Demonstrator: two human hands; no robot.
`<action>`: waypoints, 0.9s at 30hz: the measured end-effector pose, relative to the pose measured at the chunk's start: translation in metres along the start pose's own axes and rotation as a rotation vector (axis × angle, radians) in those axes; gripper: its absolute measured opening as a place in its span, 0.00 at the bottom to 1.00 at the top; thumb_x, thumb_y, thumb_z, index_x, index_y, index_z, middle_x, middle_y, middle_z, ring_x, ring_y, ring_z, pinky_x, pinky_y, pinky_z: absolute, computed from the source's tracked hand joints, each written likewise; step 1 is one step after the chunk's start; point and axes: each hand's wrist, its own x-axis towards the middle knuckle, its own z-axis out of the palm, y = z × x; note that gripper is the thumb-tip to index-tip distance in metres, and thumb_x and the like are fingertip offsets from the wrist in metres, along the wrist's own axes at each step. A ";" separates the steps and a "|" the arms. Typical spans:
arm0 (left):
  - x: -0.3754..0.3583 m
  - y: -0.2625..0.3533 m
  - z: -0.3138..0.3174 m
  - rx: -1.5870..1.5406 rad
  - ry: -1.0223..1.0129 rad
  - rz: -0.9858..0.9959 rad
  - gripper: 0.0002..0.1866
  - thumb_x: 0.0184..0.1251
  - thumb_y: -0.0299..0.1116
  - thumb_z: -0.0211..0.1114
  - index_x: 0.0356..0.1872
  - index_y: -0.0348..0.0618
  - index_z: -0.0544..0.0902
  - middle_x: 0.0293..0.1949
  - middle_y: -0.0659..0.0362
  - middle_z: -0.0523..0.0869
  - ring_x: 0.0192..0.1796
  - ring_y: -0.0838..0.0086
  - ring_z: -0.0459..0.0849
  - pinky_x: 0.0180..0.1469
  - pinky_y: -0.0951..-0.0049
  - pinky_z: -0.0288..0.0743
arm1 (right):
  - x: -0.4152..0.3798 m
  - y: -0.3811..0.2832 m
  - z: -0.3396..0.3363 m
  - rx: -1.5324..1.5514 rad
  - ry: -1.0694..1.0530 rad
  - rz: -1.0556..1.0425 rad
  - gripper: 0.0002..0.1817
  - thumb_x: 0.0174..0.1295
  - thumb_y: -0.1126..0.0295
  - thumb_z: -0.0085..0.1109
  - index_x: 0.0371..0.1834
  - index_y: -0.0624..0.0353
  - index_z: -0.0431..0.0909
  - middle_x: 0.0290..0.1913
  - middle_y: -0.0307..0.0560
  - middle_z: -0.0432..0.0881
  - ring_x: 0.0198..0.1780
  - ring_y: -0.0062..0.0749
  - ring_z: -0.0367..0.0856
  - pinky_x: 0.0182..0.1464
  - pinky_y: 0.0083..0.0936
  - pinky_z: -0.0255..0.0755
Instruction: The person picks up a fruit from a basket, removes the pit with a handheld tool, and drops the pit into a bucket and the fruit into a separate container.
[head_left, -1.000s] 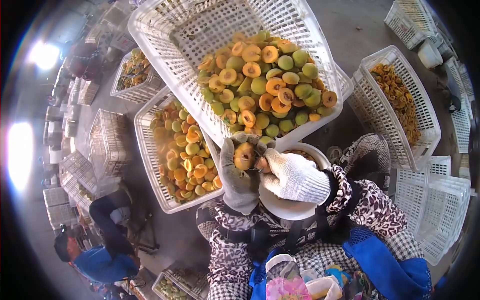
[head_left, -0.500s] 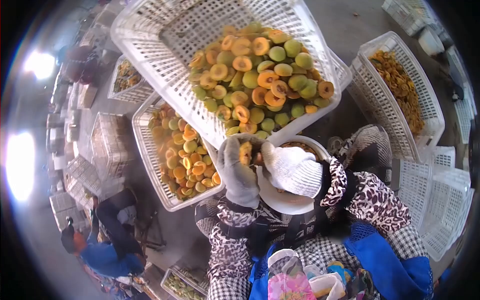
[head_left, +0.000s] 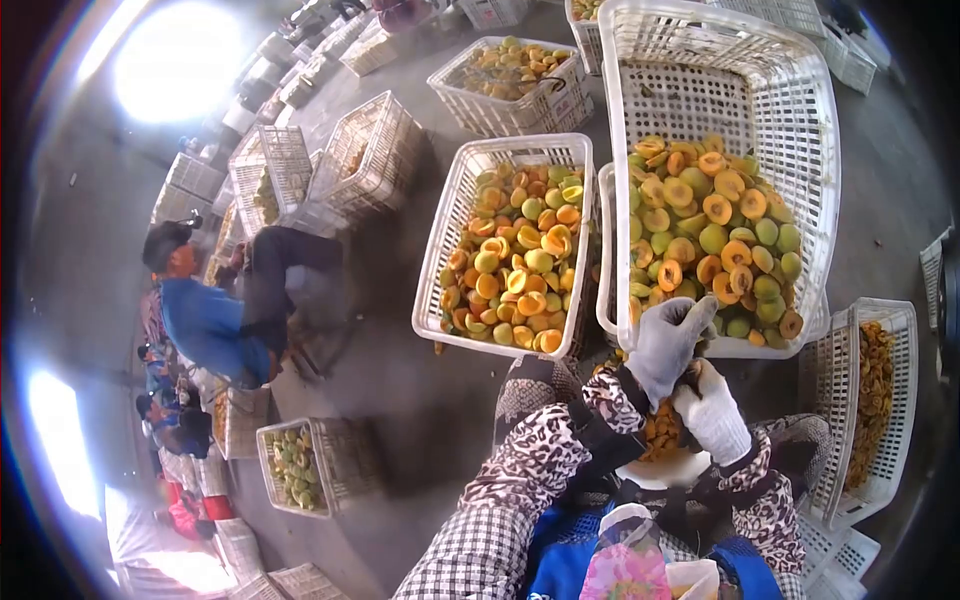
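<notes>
Grey-gloved, my left hand (head_left: 665, 345) is at the near rim of the large white basket (head_left: 625, 200), its fingers bent together. What lies between them is hidden. Just below and to the right, my right hand (head_left: 715, 412), in a white knitted glove, is closed with its fingertips close to the left hand; its contents cannot be made out. Halved and whole apricots (head_left: 718, 208), green to orange, fill the lower part of that basket. Under both hands is a white bowl (head_left: 665, 472) on my lap, holding orange apricot pieces (head_left: 660, 432).
A second basket of apricot halves (head_left: 430, 270) stands left of the large one. On the right is a basket of orange pieces (head_left: 905, 400). Further baskets (head_left: 500, 115) stand beyond. A seated person in blue (head_left: 210, 325) is at left, near a small basket (head_left: 340, 465).
My view has swung left, so the baskets and hands appear further right. The left hand has moved up over the right; the apricot piece seen in it earlier is no longer visible.
</notes>
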 end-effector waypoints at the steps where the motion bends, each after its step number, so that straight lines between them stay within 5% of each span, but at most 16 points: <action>1: 0.006 -0.008 -0.004 0.040 -0.015 0.023 0.21 0.68 0.46 0.64 0.24 0.38 0.81 0.19 0.64 0.79 0.20 0.82 0.72 0.24 0.77 0.66 | 0.002 -0.025 -0.005 0.167 -0.102 0.217 0.09 0.59 0.74 0.53 0.42 0.61 0.73 0.21 0.37 0.72 0.17 0.19 0.70 0.20 0.20 0.65; 3: 0.015 -0.018 -0.008 0.285 -0.004 0.055 0.22 0.66 0.47 0.65 0.22 0.37 0.82 0.16 0.63 0.77 0.20 0.81 0.74 0.24 0.74 0.67 | 0.010 -0.081 -0.014 0.454 -0.208 0.710 0.08 0.59 0.74 0.52 0.41 0.62 0.74 0.22 0.36 0.73 0.17 0.19 0.69 0.20 0.20 0.65; 6: 0.020 -0.019 -0.006 0.594 0.000 0.129 0.20 0.66 0.44 0.66 0.21 0.38 0.82 0.16 0.65 0.78 0.19 0.83 0.74 0.24 0.77 0.68 | 0.007 -0.072 -0.012 0.460 -0.143 0.680 0.08 0.60 0.73 0.54 0.40 0.62 0.73 0.19 0.36 0.72 0.14 0.20 0.69 0.17 0.19 0.64; 9: 0.020 -0.019 -0.009 0.707 0.021 0.156 0.20 0.66 0.44 0.65 0.21 0.38 0.82 0.15 0.64 0.79 0.20 0.83 0.76 0.25 0.77 0.70 | 0.011 -0.058 -0.020 0.384 -0.340 0.864 0.19 0.63 0.68 0.55 0.54 0.65 0.73 0.43 0.45 0.80 0.46 0.29 0.78 0.51 0.23 0.71; 11: 0.017 -0.012 -0.007 0.735 -0.065 0.177 0.21 0.65 0.48 0.62 0.25 0.38 0.84 0.19 0.54 0.83 0.24 0.65 0.83 0.31 0.66 0.74 | 0.009 -0.040 -0.027 1.033 -0.510 0.862 0.17 0.62 0.69 0.56 0.51 0.65 0.74 0.38 0.43 0.79 0.40 0.27 0.79 0.45 0.22 0.73; 12: 0.020 -0.014 -0.007 0.732 -0.067 0.177 0.21 0.65 0.48 0.62 0.25 0.38 0.84 0.19 0.54 0.83 0.24 0.65 0.83 0.31 0.66 0.74 | 0.011 -0.040 -0.027 1.319 -0.622 0.907 0.16 0.61 0.69 0.56 0.50 0.65 0.75 0.36 0.43 0.79 0.37 0.27 0.79 0.41 0.22 0.74; 14: 0.024 -0.022 -0.010 0.550 -0.117 0.024 0.19 0.66 0.45 0.62 0.25 0.37 0.83 0.18 0.56 0.82 0.23 0.71 0.82 0.30 0.68 0.73 | 0.010 -0.059 -0.015 0.397 -0.257 0.791 0.14 0.60 0.70 0.56 0.47 0.64 0.75 0.26 0.38 0.73 0.21 0.20 0.71 0.23 0.18 0.69; 16: 0.027 -0.028 -0.014 0.370 -0.195 -0.081 0.18 0.66 0.41 0.63 0.23 0.37 0.81 0.18 0.60 0.81 0.20 0.78 0.79 0.25 0.75 0.70 | 0.008 -0.045 -0.021 0.428 -0.245 0.822 0.12 0.60 0.71 0.57 0.45 0.63 0.75 0.21 0.34 0.68 0.14 0.15 0.61 0.14 0.15 0.57; 19: 0.012 0.004 -0.004 0.072 -0.269 -0.311 0.17 0.69 0.42 0.61 0.28 0.37 0.80 0.20 0.58 0.81 0.19 0.73 0.79 0.24 0.76 0.73 | 0.004 -0.037 -0.040 0.802 -0.446 1.018 0.05 0.60 0.72 0.58 0.33 0.53 0.70 0.17 0.33 0.61 0.14 0.19 0.62 0.14 0.18 0.56; 20: 0.010 0.009 -0.004 0.013 -0.288 -0.382 0.17 0.69 0.43 0.60 0.28 0.38 0.79 0.20 0.56 0.82 0.17 0.70 0.79 0.24 0.73 0.75 | -0.004 -0.017 -0.043 1.019 -0.469 1.018 0.12 0.58 0.71 0.60 0.45 0.63 0.76 0.23 0.36 0.72 0.16 0.16 0.65 0.16 0.14 0.57; 22: 0.021 -0.014 -0.004 -0.346 -0.167 -0.636 0.18 0.69 0.45 0.60 0.28 0.38 0.79 0.20 0.54 0.81 0.19 0.69 0.80 0.24 0.72 0.76 | -0.007 -0.014 -0.045 0.716 -0.455 0.893 0.16 0.58 0.73 0.59 0.50 0.63 0.75 0.28 0.39 0.78 0.21 0.21 0.73 0.22 0.17 0.66; 24: 0.018 -0.016 0.002 -0.357 -0.199 -0.618 0.19 0.70 0.45 0.59 0.27 0.38 0.79 0.21 0.54 0.81 0.22 0.68 0.81 0.24 0.71 0.77 | -0.012 -0.025 -0.049 0.674 -0.411 0.845 0.20 0.57 0.74 0.61 0.54 0.64 0.74 0.38 0.44 0.81 0.37 0.27 0.81 0.39 0.23 0.75; 27: 0.016 -0.023 0.008 -0.446 -0.046 -0.621 0.18 0.72 0.44 0.57 0.24 0.44 0.75 0.20 0.58 0.77 0.22 0.65 0.78 0.30 0.62 0.77 | -0.018 -0.028 -0.056 0.636 -0.506 0.720 0.22 0.57 0.73 0.62 0.57 0.63 0.74 0.48 0.44 0.81 0.52 0.30 0.78 0.57 0.27 0.71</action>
